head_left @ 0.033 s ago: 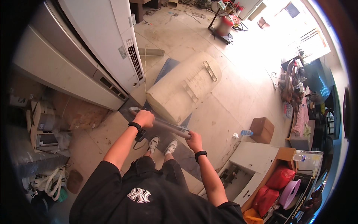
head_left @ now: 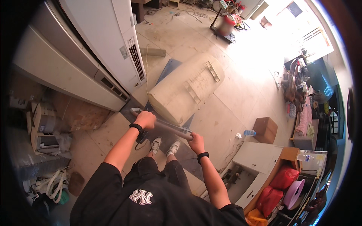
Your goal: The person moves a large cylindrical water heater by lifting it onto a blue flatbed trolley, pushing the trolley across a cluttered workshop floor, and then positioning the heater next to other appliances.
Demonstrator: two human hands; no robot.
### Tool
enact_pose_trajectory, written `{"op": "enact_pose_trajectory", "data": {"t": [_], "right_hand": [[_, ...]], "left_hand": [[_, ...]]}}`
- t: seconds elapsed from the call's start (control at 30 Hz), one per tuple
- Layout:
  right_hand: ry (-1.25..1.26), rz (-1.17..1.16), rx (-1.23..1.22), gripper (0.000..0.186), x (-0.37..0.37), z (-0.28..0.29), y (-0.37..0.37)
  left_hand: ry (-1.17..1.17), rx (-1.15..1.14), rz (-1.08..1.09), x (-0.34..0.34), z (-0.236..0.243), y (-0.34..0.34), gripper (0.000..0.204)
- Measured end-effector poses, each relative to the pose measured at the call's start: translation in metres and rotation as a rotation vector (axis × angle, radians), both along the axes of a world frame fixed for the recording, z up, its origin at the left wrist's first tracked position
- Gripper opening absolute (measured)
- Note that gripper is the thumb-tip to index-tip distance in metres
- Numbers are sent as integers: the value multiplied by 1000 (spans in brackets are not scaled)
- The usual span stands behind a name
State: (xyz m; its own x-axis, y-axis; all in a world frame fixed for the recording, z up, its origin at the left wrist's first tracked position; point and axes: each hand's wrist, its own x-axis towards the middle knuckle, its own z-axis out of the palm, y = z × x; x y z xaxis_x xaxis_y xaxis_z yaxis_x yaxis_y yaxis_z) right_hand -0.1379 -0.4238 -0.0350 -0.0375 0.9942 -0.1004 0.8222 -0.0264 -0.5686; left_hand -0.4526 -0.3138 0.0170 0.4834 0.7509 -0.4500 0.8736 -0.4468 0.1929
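A grey tubular handlebar [head_left: 171, 129] runs across in front of my body, sloping down to the right. My left hand [head_left: 145, 119] is closed around it near its curved left end, and my right hand [head_left: 196, 142] grips the right end. Just beyond the bar lies a large cream cylindrical tank [head_left: 181, 88] on its side, with two metal brackets on its upper surface. Blue flat strips [head_left: 166, 70] stick out from under the tank. How the bar joins what is below it cannot be made out. Black bands circle both wrists.
Tall white air-conditioner cabinets [head_left: 100, 41] stand close on the left. To the right are a cardboard box [head_left: 265, 130], a plastic bottle [head_left: 249, 133] and a white cabinet [head_left: 260, 158]. A red-topped drum [head_left: 227, 25] sits on a wheeled base at the back. A grey tube [head_left: 154, 52] lies behind the tank.
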Motion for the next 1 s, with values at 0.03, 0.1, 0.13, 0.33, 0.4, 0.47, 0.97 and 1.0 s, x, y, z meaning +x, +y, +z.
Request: {"op": "enact_pose_trajectory", "data": {"t": [0.03, 0.1, 0.13, 0.33, 0.4, 0.47, 0.97, 1.0], "right_hand": [[-3, -3, 15, 13, -3, -3, -7], [-22, -5, -21, 14, -12, -3, -27], [-39, -5, -69, 13, -16, -3, -39], [-53, -10, 5, 10, -8, -6, -89], [-82, -11, 47, 10, -7, -10, -103], [-45, -44, 44, 10, -9, -8, -127], [-155, -113, 48, 16, -75, 25, -258], [-148, -138, 56, 16, -79, 25, -268]], "left_hand": [[-19, 20, -10, -4, -5, -7, 19], [15, 22, -2, -11, -8, -14, 24], [-25, 50, -16, -17, -19, -28, 28], [5, -16, -27, -6, -2, -78, 20], [18, -32, -33, -3, 3, -91, 21], [53, -70, -45, -2, 8, -113, 23], [-34, -49, -65, -32, -1, -250, 27], [-51, -47, -58, -36, 1, -259, 25]]}}
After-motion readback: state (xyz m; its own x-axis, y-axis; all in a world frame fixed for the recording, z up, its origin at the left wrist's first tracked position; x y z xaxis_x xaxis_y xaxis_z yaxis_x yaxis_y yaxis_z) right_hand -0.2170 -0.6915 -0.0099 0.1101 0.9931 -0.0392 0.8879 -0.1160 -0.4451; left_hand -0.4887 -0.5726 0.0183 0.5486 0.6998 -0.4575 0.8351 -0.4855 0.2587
